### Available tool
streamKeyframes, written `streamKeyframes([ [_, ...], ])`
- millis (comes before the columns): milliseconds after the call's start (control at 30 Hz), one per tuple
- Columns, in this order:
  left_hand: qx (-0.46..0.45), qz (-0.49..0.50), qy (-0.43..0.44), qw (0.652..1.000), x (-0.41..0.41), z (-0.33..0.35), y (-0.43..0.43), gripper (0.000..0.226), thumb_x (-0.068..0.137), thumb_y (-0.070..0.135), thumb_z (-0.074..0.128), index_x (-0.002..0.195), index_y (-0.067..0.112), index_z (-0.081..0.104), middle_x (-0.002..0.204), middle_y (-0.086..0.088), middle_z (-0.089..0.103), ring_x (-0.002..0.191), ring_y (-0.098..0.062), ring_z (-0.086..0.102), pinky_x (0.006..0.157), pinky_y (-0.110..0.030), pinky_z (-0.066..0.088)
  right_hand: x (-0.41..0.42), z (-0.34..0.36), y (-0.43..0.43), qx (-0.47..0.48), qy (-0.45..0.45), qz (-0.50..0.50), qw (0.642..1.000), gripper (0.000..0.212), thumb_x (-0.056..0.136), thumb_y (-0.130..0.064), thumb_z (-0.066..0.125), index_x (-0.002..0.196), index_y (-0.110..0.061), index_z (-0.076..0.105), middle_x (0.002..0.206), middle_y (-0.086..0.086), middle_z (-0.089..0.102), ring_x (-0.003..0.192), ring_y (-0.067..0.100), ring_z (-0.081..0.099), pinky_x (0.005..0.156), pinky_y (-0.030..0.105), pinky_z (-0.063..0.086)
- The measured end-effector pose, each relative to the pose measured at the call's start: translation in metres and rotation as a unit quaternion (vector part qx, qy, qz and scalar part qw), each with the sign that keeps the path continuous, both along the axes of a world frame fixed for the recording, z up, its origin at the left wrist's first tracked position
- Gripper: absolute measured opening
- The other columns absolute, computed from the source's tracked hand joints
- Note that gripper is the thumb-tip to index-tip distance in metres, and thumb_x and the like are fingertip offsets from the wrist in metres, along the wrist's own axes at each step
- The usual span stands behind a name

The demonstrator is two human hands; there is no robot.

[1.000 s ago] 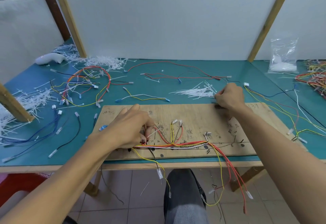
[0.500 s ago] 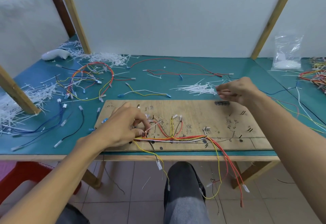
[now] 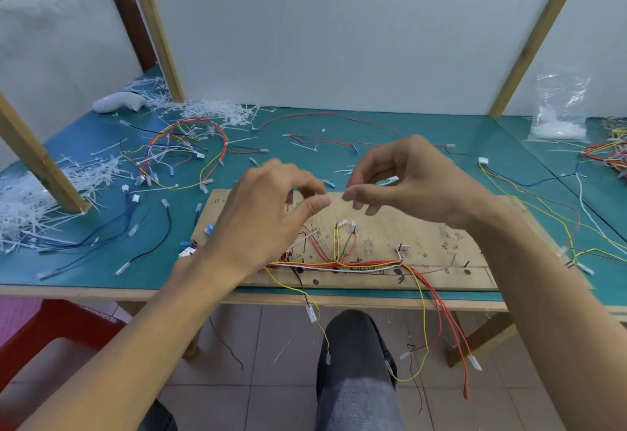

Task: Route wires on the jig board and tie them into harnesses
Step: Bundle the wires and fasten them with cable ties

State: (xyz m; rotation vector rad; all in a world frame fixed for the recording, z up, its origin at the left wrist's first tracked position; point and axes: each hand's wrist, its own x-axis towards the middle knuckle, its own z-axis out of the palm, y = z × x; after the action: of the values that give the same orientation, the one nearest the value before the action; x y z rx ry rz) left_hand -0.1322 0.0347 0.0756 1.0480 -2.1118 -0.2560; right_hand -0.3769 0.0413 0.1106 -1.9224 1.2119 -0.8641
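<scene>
The wooden jig board point(image 3: 441, 227) lies at the table's front edge. A bundle of red, yellow, white and black wires point(image 3: 356, 265) runs along its pegs, and several ends hang over the edge. Both hands are raised above the board's far left part, fingertips almost touching. My right hand point(image 3: 414, 186) pinches thumb to forefinger, seemingly on a thin white cable tie that barely shows. My left hand point(image 3: 264, 213) has curled fingers, with thumb and forefinger closing at the same spot.
A finished harness point(image 3: 183, 152) and loose wires lie at back left. Heaps of white tie offcuts point(image 3: 34, 203) sit around a wooden post point(image 3: 40, 159). A plastic bag point(image 3: 559, 108) and more harnesses point(image 3: 607, 152) are at the right. My knee point(image 3: 353, 362) is under the table.
My right hand left the tie pile behind the board and came up toward the middle. My left hand lifted off the wires on the board and met it.
</scene>
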Motion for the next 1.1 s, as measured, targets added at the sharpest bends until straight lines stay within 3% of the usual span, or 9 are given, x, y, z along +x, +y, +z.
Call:
streamKeyframes([
  [100,0.054,-0.029,0.066,0.996,0.011,-0.011,0.007,0.008,0.090,0.038,0.083,0.088,0.030,0.083,0.068,0.020,0.068,0.058,-0.005,0.054,0.056,-0.011,0.037,0.013,-0.001,0.009,0.010,-0.069,0.018,0.997,0.015,0.089,-0.013,0.084,0.091,-0.001,0.076,0.081,0.013,0.078,0.073,0.022,0.075,0.067,0.029,0.061],
  [233,0.164,-0.085,0.165,0.969,0.022,-0.020,0.020,0.013,0.094,0.042,0.075,0.094,0.031,0.083,0.081,0.004,0.079,0.065,-0.023,0.067,0.060,-0.038,0.055,0.038,-0.025,0.020,0.019,-0.226,0.022,0.974,0.016,0.094,-0.008,0.076,0.098,0.006,0.070,0.090,0.017,0.077,0.077,0.026,0.070,0.066,0.037,0.061],
  [333,0.191,-0.104,0.207,0.954,0.022,-0.025,0.029,0.012,0.097,0.034,0.073,0.090,0.027,0.081,0.080,0.000,0.077,0.057,-0.012,0.060,0.057,-0.035,0.051,0.056,-0.045,0.028,0.016,-0.310,-0.007,0.950,0.010,0.095,-0.012,0.075,0.096,-0.002,0.071,0.088,0.014,0.074,0.074,0.024,0.065,0.062,0.032,0.057],
  [433,0.213,-0.108,0.209,0.948,0.028,-0.032,0.034,0.012,0.099,0.029,0.070,0.095,0.024,0.081,0.085,-0.002,0.078,0.055,-0.015,0.055,0.057,-0.039,0.052,0.065,-0.056,0.030,0.025,-0.352,-0.029,0.935,0.010,0.095,-0.013,0.074,0.095,-0.003,0.072,0.086,0.012,0.071,0.071,0.022,0.061,0.061,0.032,0.054],
  [567,0.198,-0.099,0.215,0.951,0.036,-0.037,0.035,0.013,0.102,0.025,0.069,0.097,0.026,0.081,0.088,0.000,0.080,0.057,-0.011,0.057,0.058,-0.039,0.054,0.080,-0.069,0.034,0.046,-0.408,-0.053,0.910,0.020,0.092,-0.018,0.077,0.104,-0.001,0.073,0.092,0.014,0.073,0.067,0.026,0.053,0.068,0.037,0.050],
  [667,0.188,-0.087,0.189,0.960,0.035,-0.040,0.035,0.013,0.102,0.031,0.069,0.097,0.029,0.082,0.087,0.004,0.080,0.067,-0.005,0.067,0.064,-0.040,0.056,0.085,-0.082,0.037,0.052,-0.379,-0.063,0.922,0.025,0.091,-0.022,0.080,0.106,-0.003,0.076,0.092,0.014,0.075,0.068,0.029,0.055,0.073,0.044,0.050],
  [767,0.188,-0.067,0.176,0.964,0.032,-0.046,0.038,0.012,0.102,0.033,0.070,0.101,0.032,0.082,0.091,0.010,0.080,0.081,-0.016,0.075,0.066,-0.048,0.058,0.083,-0.092,0.041,0.011,-0.325,-0.081,0.942,0.014,0.094,-0.023,0.080,0.098,-0.010,0.080,0.091,0.011,0.077,0.075,0.025,0.065,0.068,0.035,0.053],
  [900,0.120,0.037,0.124,0.984,0.035,-0.061,0.047,0.006,0.096,0.036,0.077,0.098,0.034,0.081,0.087,0.021,0.076,0.071,-0.009,0.063,0.061,-0.020,0.046,0.079,-0.104,0.040,-0.075,-0.277,-0.165,0.944,0.007,0.098,-0.023,0.076,0.092,-0.021,0.077,0.087,0.001,0.077,0.077,0.014,0.068,0.072,0.029,0.054],
  [1100,0.078,0.049,-0.049,0.995,0.050,-0.088,0.072,0.014,0.100,0.031,0.070,0.112,0.032,0.077,0.105,0.022,0.067,0.103,0.000,0.059,0.088,-0.028,0.054,0.082,-0.124,0.023,-0.138,-0.143,-0.242,0.950,0.012,0.105,-0.024,0.066,0.093,-0.026,0.068,0.084,-0.008,0.071,0.080,0.015,0.070,0.073,0.035,0.058],
])
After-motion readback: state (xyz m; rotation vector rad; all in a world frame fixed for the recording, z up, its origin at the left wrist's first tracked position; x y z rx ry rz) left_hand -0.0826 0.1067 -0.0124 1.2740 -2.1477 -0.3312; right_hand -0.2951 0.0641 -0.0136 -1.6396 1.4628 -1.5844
